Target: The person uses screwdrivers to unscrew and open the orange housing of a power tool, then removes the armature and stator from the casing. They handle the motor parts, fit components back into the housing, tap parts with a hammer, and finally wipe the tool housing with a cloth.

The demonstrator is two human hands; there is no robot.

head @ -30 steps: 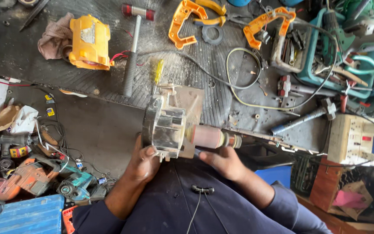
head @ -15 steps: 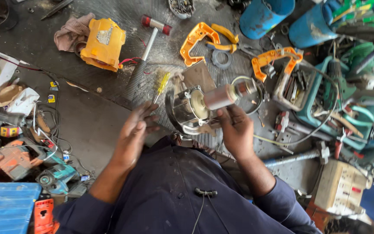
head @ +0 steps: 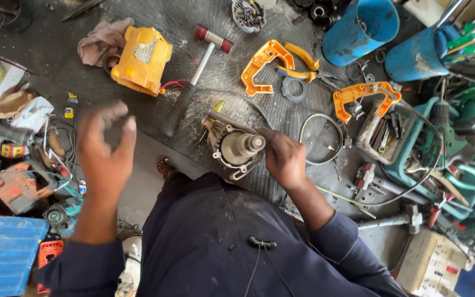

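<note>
— Metal all through, that motor (head: 236,147), so I'd judge it heavy and stiff; it stands on the dark mat (head: 281,115) just ahead of the knees, shaft (head: 251,144) pointing up.

— Where would you grip it?

— By the ribbed housing, not the smooth shaft, which looks slippery. The right hand (head: 284,159) has its fingers curled against the right flank. The left hand (head: 105,148) hangs raised and blurred, well apart on the left, fingers loosely together, holding nothing.

— Around it?

— A hammer (head: 193,77) just left, orange handles (head: 268,63) farther off, blue buckets (head: 361,27) far right.
</note>
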